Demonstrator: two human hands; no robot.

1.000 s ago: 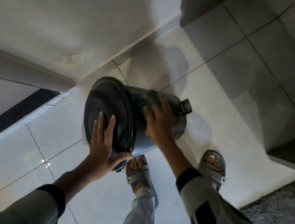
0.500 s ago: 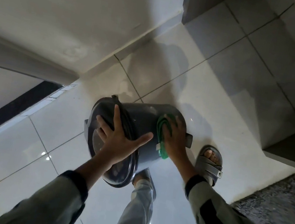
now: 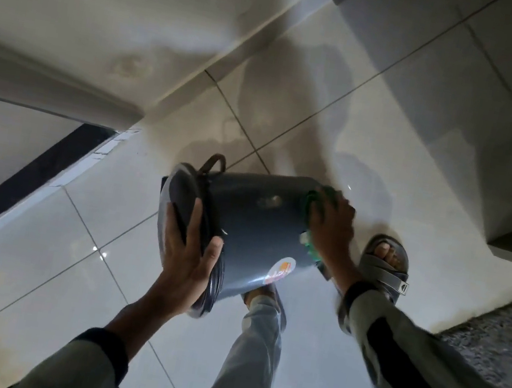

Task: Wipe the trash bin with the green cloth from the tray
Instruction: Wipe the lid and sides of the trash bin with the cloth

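Bin point(image 3: 252, 227): tipped sideways above the floor point(image 3: 392, 142), mid-frame.
Left hand point(image 3: 188, 258): at 7 o'clock of the bin, clasping its lidded end.
Right hand point(image 3: 330, 230): at 3 o'clock, pressing the cloth point(image 3: 309, 202) to the bin's base end.

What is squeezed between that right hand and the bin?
The green cloth, pressed by the right hand against the trash bin, in the head view.

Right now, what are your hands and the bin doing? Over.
Left hand gripping the trash bin at its lid end, bin tipped sideways. Right hand pressing green cloth near its base. Nothing in the way.
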